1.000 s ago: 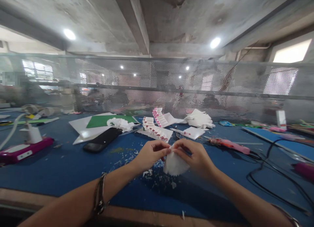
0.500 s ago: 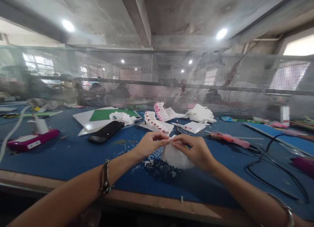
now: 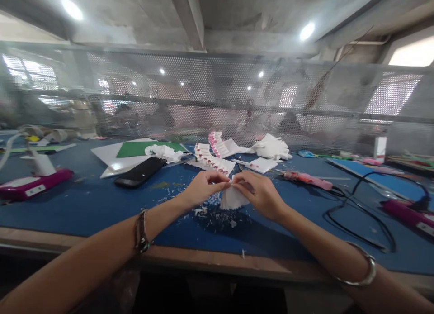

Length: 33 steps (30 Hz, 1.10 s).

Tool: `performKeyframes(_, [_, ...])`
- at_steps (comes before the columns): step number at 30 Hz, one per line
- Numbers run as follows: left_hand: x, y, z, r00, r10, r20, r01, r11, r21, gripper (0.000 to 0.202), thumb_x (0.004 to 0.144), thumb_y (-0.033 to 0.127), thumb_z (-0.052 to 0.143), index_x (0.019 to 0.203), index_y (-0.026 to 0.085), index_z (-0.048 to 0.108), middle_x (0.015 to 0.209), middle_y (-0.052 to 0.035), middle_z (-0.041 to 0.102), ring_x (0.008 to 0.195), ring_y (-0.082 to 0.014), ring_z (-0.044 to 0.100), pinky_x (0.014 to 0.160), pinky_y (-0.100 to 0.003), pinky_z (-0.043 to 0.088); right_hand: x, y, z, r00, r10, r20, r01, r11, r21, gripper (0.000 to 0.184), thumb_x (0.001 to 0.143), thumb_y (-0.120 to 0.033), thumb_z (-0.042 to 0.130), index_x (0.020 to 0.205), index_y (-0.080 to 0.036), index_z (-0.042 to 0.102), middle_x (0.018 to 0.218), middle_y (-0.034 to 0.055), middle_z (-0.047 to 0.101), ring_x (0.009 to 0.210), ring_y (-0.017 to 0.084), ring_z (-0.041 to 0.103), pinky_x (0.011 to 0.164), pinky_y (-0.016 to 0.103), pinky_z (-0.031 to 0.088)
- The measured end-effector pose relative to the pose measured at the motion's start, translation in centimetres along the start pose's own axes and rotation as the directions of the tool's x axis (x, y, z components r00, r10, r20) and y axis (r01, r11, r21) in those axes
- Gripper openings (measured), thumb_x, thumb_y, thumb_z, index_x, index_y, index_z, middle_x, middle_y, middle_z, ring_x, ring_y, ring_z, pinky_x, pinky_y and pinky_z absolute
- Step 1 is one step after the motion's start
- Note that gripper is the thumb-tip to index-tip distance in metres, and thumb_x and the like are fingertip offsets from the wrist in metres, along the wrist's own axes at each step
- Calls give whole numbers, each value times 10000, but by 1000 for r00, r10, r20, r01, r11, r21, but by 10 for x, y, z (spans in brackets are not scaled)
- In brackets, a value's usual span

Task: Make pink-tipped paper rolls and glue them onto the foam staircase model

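My left hand (image 3: 203, 187) and my right hand (image 3: 259, 192) meet above the blue table, fingertips pinched together on the top edge of a thin white sheet (image 3: 233, 199). The sheet looks like paper or soft fabric and hangs down between the hands with a ragged lower edge. Which fingers press on it is partly hidden. Small white scraps (image 3: 217, 216) lie scattered under it. Just beyond my hands are white pieces with dark red tips in a row (image 3: 207, 158) and a similar row with pink tips (image 3: 217, 144).
A black phone (image 3: 140, 173) lies left of my hands, near a green sheet (image 3: 145, 149). On the right are a pink-handled tool (image 3: 307, 179) with a black cable (image 3: 342, 203) and a purple power strip (image 3: 412, 216). Another purple strip (image 3: 37, 183) sits far left. White stacked sheets (image 3: 271, 146) stand behind.
The view has tilted and shifted slightly, so the table sits higher. My hands still pinch the white sheet at its top; less of it shows beside my right hand.
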State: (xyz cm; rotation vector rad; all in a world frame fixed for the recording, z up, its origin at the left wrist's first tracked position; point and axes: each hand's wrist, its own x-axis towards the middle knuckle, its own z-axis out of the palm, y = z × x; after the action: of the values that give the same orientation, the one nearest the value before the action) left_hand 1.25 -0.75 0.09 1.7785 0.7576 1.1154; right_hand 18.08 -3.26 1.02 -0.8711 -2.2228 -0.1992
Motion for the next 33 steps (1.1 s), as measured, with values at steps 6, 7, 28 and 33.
performKeyframes(6, [0, -2, 0, 999, 37, 4, -37, 995, 92, 111, 623, 246, 613, 655, 148, 656, 650, -32, 625, 606, -118, 514, 570, -237, 405, 0, 1, 2, 1000, -2, 13, 1, 999, 49, 90, 827, -185, 411, 764, -175, 475, 774, 46, 545, 736, 131, 521, 679, 260, 418])
performKeyframes(7, [0, -2, 0, 999, 38, 3, -38, 994, 100, 115, 626, 249, 612, 659, 149, 659, 648, -33, 627, 595, -116, 514, 561, -235, 407, 0, 1, 2, 1000, 6, 18, -7, 999, 48, 86, 826, -185, 413, 767, -176, 474, 770, 46, 544, 732, 131, 520, 673, 258, 418])
performKeyframes(28, [-7, 0, 4, 977, 213, 24, -206, 898, 390, 172, 695, 259, 567, 729, 126, 672, 734, -71, 673, 675, -145, 591, 613, -226, 446, -1, -2, 9, 992, 118, -46, -114, 990, 77, 106, 772, -198, 482, 669, -176, 493, 669, 16, 576, 638, 109, 534, 598, 216, 404])
performKeyframes(33, [-7, 1, 4, 976, 216, 38, -211, 879, 428, 176, 700, 236, 540, 738, 119, 667, 744, -76, 674, 669, -145, 591, 602, -225, 450, 1, -3, 7, 988, 150, -40, -145, 983, 114, 118, 769, -201, 493, 657, -169, 510, 646, 8, 576, 610, 99, 522, 574, 204, 397])
